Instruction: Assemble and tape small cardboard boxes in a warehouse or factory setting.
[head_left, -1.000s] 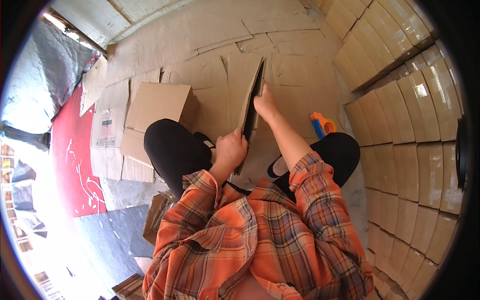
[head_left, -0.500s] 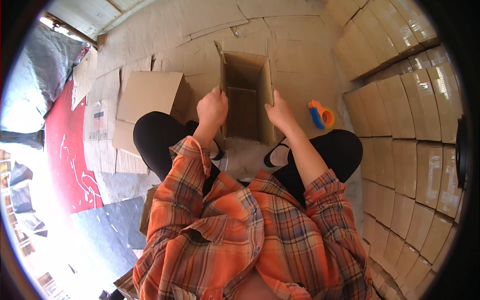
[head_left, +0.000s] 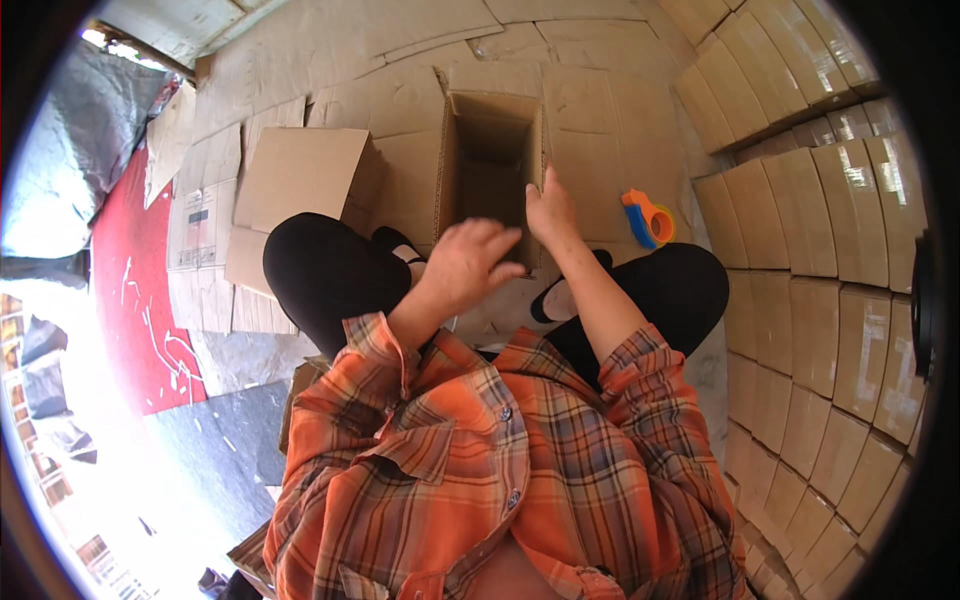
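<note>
An open-topped cardboard box [head_left: 490, 128] stands on the floor between my feet, its inside dark and with nothing visible in it. At the near edge of that box, my left hand [head_left: 468, 263] is lifted with its fingers spread and slightly blurred; it holds nothing. My right hand [head_left: 552, 212] grips the box's right wall near the rim, thumb on the inner side and fingers outside. Part of the box's near end is hidden behind my left hand.
An orange and blue tape dispenser [head_left: 648, 219] lies on the floor to the right. A folded-over carton [head_left: 298, 180] rests at the left by my knee. Stacked cardboard boxes [head_left: 800, 225] form a wall on the right. Flattened cardboard [head_left: 600, 100] covers the floor.
My left hand has let go of the box's left wall and moved right and nearer to me, its fingers opening. My right hand stays on the right wall.
</note>
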